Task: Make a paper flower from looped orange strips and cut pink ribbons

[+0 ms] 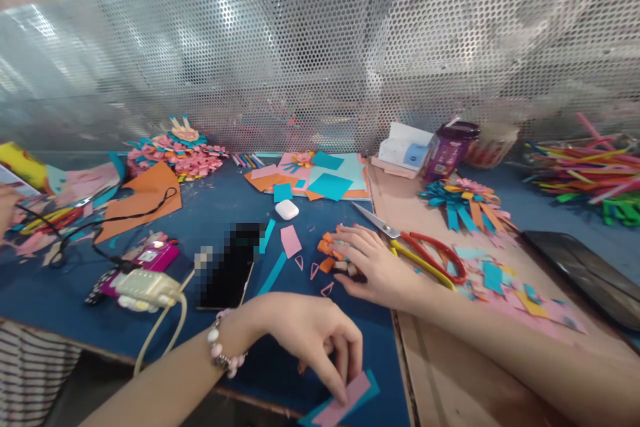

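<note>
Near the table's front edge, my left hand (320,340), with a beaded bracelet at the wrist, pinches a pink paper strip (345,400) lying over a blue one (373,383). My right hand (370,260) reaches further in, its fingers stretched over a small pile of folded orange paper pieces (326,250), which it partly hides. Just left of that pile lie pink paper loops (314,271) and a pink paper rectangle (291,241). Scissors (400,232) with red and yellow handles rest partly opened beyond my right wrist.
A phone (233,270), a white earbud case (287,209) and a power bank with cable (145,283) lie left. Coloured paper sheets (350,177), a purple cup (450,147) and paper flowers (465,203) stand behind. Another person's hand (7,203) shows far left. Perforated metal (300,47) closes the back.
</note>
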`<state>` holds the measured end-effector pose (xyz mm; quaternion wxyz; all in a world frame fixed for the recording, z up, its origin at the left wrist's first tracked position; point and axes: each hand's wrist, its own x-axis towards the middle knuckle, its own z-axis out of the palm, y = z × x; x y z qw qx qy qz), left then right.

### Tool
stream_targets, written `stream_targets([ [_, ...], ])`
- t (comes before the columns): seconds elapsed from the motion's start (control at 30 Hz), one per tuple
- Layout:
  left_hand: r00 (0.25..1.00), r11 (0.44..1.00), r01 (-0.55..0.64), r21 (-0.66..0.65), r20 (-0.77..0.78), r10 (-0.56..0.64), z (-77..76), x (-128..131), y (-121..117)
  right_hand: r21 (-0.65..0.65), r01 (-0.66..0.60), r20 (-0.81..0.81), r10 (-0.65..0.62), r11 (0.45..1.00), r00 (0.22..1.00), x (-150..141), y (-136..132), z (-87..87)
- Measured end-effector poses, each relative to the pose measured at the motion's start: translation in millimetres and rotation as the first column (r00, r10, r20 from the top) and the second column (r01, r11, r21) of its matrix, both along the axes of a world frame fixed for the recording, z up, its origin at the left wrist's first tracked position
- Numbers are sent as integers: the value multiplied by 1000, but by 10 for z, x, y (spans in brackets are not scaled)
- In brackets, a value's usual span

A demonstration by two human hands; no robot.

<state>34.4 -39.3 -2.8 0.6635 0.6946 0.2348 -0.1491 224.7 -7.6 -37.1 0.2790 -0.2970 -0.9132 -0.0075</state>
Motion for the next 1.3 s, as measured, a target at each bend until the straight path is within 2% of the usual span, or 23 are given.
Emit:
stream_targets([
  [0.13,1000,999,14,-38,-7,-14,-19,4,-9,-6,-77,104,77,997,992,-45,-146,66],
  [0.23,999,999,33,-31,-20,-34,-32,5,-9,-24,-81,201,84,996,976,-192,-139,63],
  [0.37,998,998,55,-30,10,-55,-26,2,6,19,24,148,-26,1000,989,-357,-29,16],
  [0.43,997,997,69,-27,20,-68,-17,3,13,-15,41,100,-39,999,994,-371,-1,21],
  [0.57,994,993,110,31,26,-111,11,9,20,-117,-57,97,68,992,993,-289,-55,118],
  [0.73,993,993,119,-4,5,-119,34,12,15,-103,-167,97,177,981,979,-138,-188,200],
  [0.97,993,992,122,-16,-7,-122,41,19,13,-85,-118,129,128,989,983,-141,-208,148],
  [1.3,993,993,118,-17,7,-118,73,24,9,-94,-30,162,45,995,986,-310,-150,203],
])
